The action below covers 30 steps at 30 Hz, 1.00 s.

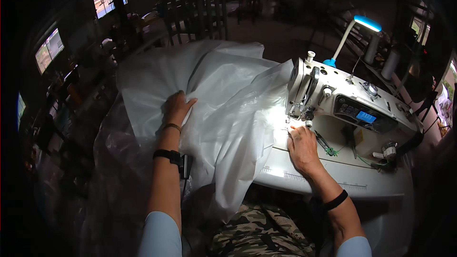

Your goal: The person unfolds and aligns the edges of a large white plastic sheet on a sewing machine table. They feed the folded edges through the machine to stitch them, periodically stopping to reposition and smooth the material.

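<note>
Head view: left hand point(177, 108) flat, fingers spread on white sheet point(223, 100); right hand point(302, 148) seemingly flat beside sewing machine point(342, 100).

Left hand point(177, 108) spread flat, right hand point(302, 148) palm-down, forearms extended.

Sewing workshop | industrial sewing machine point(350, 102) on white tabletop point(333, 181) | lit task lamp point(366, 23) | thread cones point(390, 64) | dim hall, high windows point(107, 4)

White sewing table point(342, 181) carries an industrial sewing machine point(342, 100), translucent white sheeting point(228, 114) draped across its left side, and green thread scraps point(333, 151).
</note>
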Available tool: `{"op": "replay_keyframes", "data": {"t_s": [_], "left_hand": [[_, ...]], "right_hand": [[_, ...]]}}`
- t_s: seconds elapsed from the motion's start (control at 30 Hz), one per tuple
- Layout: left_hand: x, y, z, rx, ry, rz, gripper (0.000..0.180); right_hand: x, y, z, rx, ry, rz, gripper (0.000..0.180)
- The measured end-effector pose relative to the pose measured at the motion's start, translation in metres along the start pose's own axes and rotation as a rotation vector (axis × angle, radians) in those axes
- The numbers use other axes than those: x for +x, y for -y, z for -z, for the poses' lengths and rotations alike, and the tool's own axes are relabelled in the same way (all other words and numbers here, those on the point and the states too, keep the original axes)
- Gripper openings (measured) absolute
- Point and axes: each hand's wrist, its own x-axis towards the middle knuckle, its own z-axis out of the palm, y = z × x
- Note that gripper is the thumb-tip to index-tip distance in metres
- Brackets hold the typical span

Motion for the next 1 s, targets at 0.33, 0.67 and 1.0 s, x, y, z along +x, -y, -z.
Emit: {"op": "replay_keyframes", "data": {"t_s": [0.33, 0.67, 1.0], "left_hand": [[-0.089, 0.146, -0.001, -0.021, 0.023, -0.067, 0.024], [-0.185, 0.184, 0.096, -0.251, -0.154, -0.012, 0.028], [-0.233, 0.248, 0.138, -0.573, -0.342, 0.136, 0.033]], "right_hand": [[0.001, 0.001, -0.002, 0.027, 0.042, -0.022, 0.022], [-0.036, -0.004, 0.009, 0.173, 0.034, 0.095, 0.025], [-0.036, -0.006, 0.015, 0.235, 0.106, 0.059, 0.029]]}}
